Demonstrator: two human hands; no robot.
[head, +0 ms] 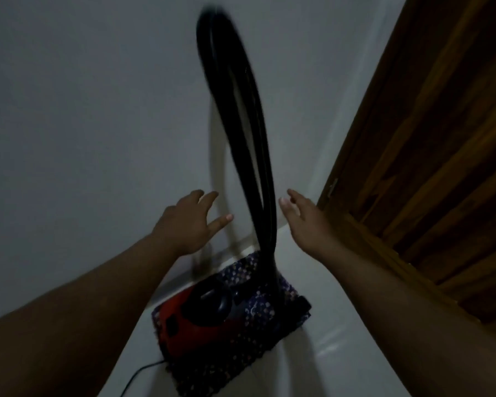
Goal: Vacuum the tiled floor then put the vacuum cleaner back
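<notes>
Red vacuum cleaner [201,316] parked on a dark patterned mat [241,339] on the pale tiled floor [327,353], close to the grey wall [83,110], wooden door [441,138] off to its right. Black hose and wand [241,124] rising from the vacuum's far end in a tall blurred loop, apparently leaning near the wall. Left hand [188,222] just left of the loop, fingers spread, touching nothing. Right hand [301,213] just right of it, also spread and empty. Thin black cord [138,376] trailing off the mat's near edge.

Probably the putting-back stage — loop standing on its own, or about to sway. Hose likely soft and springy, light, apt to flop; wand stiff. Body the heavy part — best lifted by its top handle, loop steadied low near the base. Dim and blurred; details uncertain.
</notes>
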